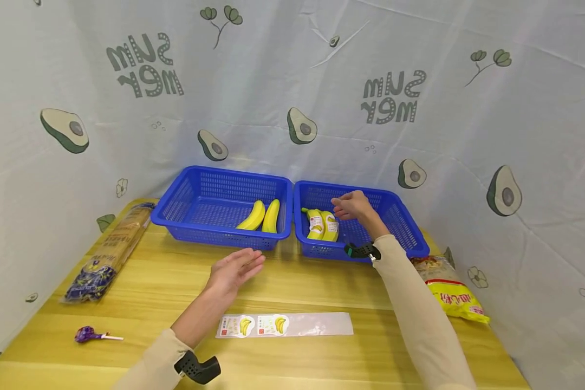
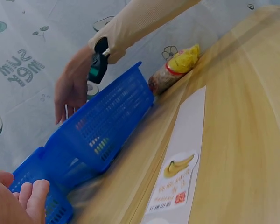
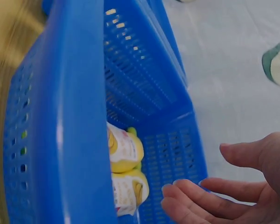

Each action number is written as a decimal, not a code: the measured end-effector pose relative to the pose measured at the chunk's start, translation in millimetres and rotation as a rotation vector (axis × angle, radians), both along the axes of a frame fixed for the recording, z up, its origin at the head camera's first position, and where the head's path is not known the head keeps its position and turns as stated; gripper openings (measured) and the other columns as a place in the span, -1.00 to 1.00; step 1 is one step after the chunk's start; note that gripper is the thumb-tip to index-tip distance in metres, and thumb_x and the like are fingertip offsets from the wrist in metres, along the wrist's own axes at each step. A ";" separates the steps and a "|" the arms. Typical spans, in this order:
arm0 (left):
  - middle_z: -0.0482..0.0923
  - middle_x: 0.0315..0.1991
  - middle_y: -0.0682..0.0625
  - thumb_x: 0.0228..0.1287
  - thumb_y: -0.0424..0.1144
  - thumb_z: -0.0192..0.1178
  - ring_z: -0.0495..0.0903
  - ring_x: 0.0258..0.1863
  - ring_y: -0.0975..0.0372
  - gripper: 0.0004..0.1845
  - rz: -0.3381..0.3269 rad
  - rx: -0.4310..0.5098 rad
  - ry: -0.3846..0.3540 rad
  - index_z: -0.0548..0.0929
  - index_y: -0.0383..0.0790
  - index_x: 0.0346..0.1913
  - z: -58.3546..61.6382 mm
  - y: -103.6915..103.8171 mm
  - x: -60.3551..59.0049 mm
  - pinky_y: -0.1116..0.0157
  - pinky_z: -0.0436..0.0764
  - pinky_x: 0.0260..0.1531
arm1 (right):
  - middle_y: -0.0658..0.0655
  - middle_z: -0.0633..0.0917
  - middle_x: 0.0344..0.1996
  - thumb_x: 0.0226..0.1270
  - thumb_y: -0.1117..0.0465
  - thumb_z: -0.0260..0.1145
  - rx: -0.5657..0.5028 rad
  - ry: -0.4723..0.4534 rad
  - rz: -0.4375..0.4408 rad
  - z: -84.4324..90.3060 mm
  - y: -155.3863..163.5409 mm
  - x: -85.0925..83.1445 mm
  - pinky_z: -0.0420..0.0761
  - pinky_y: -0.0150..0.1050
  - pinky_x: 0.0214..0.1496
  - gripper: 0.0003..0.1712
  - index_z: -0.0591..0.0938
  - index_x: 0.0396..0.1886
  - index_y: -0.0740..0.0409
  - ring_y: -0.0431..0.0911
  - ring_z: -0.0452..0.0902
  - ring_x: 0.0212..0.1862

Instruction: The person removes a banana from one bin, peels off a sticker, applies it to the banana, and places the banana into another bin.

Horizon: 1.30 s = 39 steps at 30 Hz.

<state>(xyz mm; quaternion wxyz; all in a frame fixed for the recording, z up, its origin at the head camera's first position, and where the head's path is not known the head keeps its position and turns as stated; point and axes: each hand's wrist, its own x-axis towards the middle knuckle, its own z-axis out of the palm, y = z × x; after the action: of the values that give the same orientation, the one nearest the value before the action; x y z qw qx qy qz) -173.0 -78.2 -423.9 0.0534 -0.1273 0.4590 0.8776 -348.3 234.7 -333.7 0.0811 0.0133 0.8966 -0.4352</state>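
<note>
My right hand (image 1: 353, 206) hovers over the right blue basket (image 1: 365, 189), holding nothing, its fingers loosely extended in the right wrist view. Two bananas with white labels (image 1: 323, 224) lie side by side at that basket's left end. My left hand (image 1: 231, 271) is above the table in front of the left blue basket (image 1: 175, 223), fingers fairly straight and nothing in them. Two bananas without visible labels (image 1: 261, 216) lie at the right end of the left basket. A backing strip (image 1: 319, 324) on the table carries two banana stickers (image 1: 273, 325), close to my left wrist.
A long pack of noodles (image 1: 109, 252) lies along the table's left side. Nearer is a purple-wrapped lollipop (image 1: 90, 334). A yellow and clear food bag (image 1: 450, 290) rests at the right edge. A printed curtain (image 1: 253, 81) hangs behind the baskets.
</note>
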 end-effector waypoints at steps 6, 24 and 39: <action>0.75 0.11 -0.27 0.55 -0.53 0.21 0.83 -0.01 0.11 -0.51 0.011 -0.006 0.014 0.40 -0.58 0.43 2.4 -20.1 -1.1 0.17 0.74 0.19 | 0.53 0.64 0.27 0.74 0.07 0.20 -0.027 0.020 0.055 12.3 -1.9 9.0 0.75 0.01 0.27 -0.35 0.42 0.50 0.52 0.31 0.65 0.28; 0.20 0.66 -0.27 0.68 -0.49 -0.01 0.59 0.41 0.14 -0.33 0.112 0.050 -0.017 0.08 -0.35 0.72 17.0 -97.4 -23.5 0.32 0.62 0.33 | 0.53 0.68 0.22 0.70 0.12 0.27 -0.193 -0.007 0.144 40.3 -56.0 11.4 0.66 0.12 0.36 -0.41 0.50 0.42 0.52 0.04 0.83 -0.03; 0.26 0.62 -0.11 0.65 -0.48 0.03 0.38 0.57 0.16 -0.24 0.210 0.213 -0.065 0.02 -0.12 0.75 25.5 -150.4 -22.7 0.34 0.53 0.39 | 0.52 0.70 0.19 0.68 0.14 0.31 -0.242 -0.010 0.208 45.0 -95.3 9.8 0.77 -0.01 0.23 -0.37 0.46 0.47 0.52 0.33 0.68 0.24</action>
<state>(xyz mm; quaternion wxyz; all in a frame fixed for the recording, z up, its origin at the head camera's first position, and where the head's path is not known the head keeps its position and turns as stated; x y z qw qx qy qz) -195.7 -228.6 -398.4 -0.0105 -0.1966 0.3457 0.9174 -338.6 139.4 -288.7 0.1314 -0.0873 0.8338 -0.5290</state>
